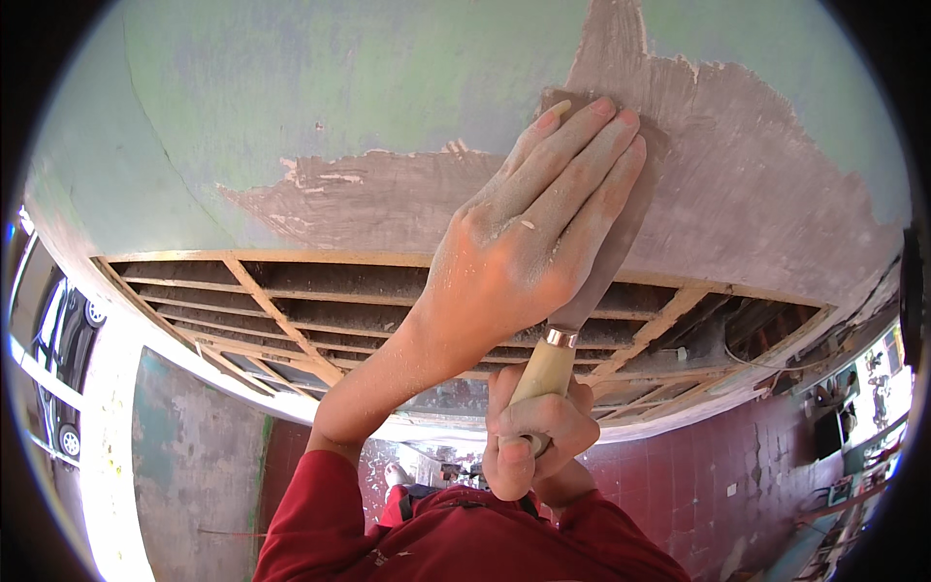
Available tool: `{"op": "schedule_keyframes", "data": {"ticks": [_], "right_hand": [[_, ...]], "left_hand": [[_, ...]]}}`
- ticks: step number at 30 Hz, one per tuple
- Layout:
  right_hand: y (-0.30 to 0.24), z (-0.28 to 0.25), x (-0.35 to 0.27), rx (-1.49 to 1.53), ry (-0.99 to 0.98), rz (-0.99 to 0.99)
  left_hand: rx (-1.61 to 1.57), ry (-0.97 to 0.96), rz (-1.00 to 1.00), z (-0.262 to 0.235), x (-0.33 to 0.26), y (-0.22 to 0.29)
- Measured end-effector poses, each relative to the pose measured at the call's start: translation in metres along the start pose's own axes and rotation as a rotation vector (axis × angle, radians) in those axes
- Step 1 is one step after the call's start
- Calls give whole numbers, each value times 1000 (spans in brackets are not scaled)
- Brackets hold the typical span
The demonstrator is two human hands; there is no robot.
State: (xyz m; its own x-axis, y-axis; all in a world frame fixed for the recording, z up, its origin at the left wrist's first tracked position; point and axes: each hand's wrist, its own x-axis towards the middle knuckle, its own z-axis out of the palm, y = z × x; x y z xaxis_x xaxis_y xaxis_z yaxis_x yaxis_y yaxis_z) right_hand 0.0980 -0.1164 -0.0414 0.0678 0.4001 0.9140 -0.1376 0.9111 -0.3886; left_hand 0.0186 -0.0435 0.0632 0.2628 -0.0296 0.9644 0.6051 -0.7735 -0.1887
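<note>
Held against a painted surface overhead is a scraper with a broad grey metal blade (621, 238) and a pale wooden handle (546, 371). My right hand (543, 432) is closed round the handle's lower end. My left hand (533, 213), dusty with pale powder, lies over the blade with its fingers stretched out and pressing near the wide tip. Its thumb is hidden. Around the blade, the green paint (320, 78) gives way to a bare grey-brown patch (756, 175) with ragged edges. Part of the blade is covered by my left fingers.
Below the painted surface runs a wooden frame (262, 301) with open gaps and dark boards behind. Red tiled floor (669, 495) lies underneath, with a worn grey-green panel (194, 446) at left. Parked vehicles (63, 349) show at the far left, clutter (844, 485) at the right.
</note>
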Motion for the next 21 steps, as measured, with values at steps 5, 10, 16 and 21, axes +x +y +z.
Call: {"op": "schedule_keyframes", "data": {"ticks": [5,10,16,21], "right_hand": [[1,-1,-22,-80,55,4],[-3,1,-2,6,10,-2],[-3,-3,-16,-40,48,-3],[-3,0,-10,-25,53,72]], "left_hand": [[-7,-25,-9,2,-16,4],[47,10,99,1,-4,-8],[4,-11,9,1,-8,3],[4,-8,20,-1,-2,0]]}}
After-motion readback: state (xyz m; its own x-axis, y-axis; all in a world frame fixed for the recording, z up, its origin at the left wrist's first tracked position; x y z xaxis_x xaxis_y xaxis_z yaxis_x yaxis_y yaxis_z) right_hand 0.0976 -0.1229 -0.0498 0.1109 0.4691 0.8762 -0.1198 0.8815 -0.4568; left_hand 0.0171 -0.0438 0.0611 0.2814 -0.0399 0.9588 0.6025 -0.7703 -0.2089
